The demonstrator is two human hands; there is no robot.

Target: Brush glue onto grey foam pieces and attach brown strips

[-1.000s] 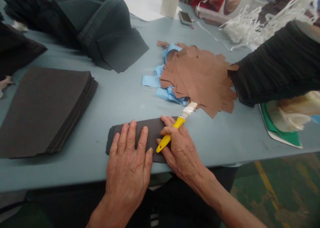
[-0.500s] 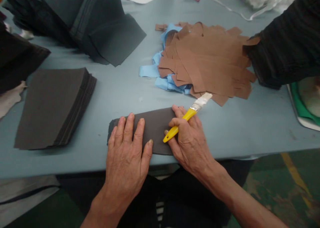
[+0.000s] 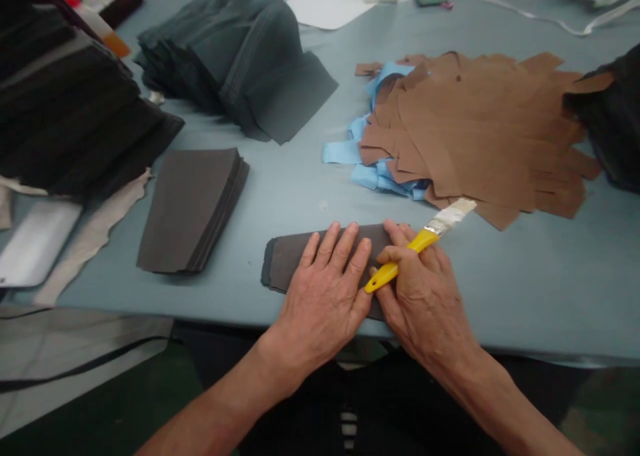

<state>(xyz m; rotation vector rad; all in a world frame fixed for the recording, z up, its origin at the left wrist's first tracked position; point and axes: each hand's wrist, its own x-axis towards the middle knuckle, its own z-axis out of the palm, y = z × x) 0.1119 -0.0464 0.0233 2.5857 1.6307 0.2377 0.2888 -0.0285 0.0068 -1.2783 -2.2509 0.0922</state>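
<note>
A dark brown-grey piece [image 3: 287,259] lies flat near the table's front edge, with a darker layer showing at its left end. My left hand [image 3: 327,286] rests on it palm down, fingers spread, holding nothing. My right hand [image 3: 423,289] grips a yellow-handled brush [image 3: 383,276] between its fingers, and its fingertips also touch the right part of the piece. The brush's whitish bristles point up and right, close to the lower edge of a pile of brown pieces [image 3: 465,129].
A stack of dark grey pieces [image 3: 187,209] stands to the left. Behind are a dark green-grey pile [image 3: 225,63] and a black pile [image 3: 75,116]. Light blue strips [image 3: 343,153] stick out beside the brown pile. Another black pile [image 3: 615,123] is at right.
The view has shifted left, so the table's contents appear further right. My left hand has slid right along the piece, closer to my right hand, which still holds the brush.
</note>
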